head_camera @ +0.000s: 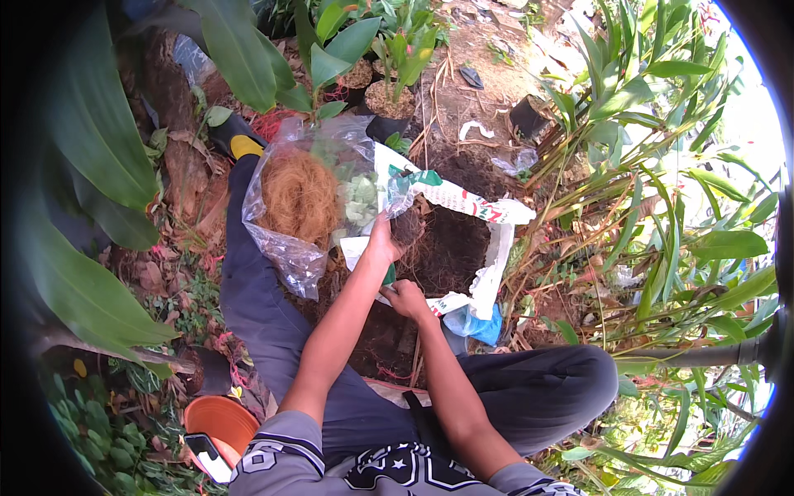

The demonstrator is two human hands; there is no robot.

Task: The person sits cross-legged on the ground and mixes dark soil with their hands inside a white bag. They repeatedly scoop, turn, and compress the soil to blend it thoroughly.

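Observation:
An opened white plastic sack [496, 260] lies before me with dark soil [456, 248] in it. My left hand [386, 240] is closed on a root ball [407, 228] of dark soil, over the sack's near left part. Leafy growth, partly wrapped in clear plastic, lies just beyond it. Below, my right hand [406, 299] is at the sack's near edge, fingers bent by a small green piece [389, 274]; whether it grips that piece or the sack is unclear. A clear plastic bag [307, 273] with brown coconut fiber [299, 195] lies to the left.
Potted plants [389, 102] stand beyond the bag. A blue plastic bag [481, 325] lies by my right knee. An orange plastic pot [220, 421] with a smartphone [209, 456] on it is at lower left. Broad leaves [93, 136] hang at left; long-stemmed plants [657, 217] lean in at right.

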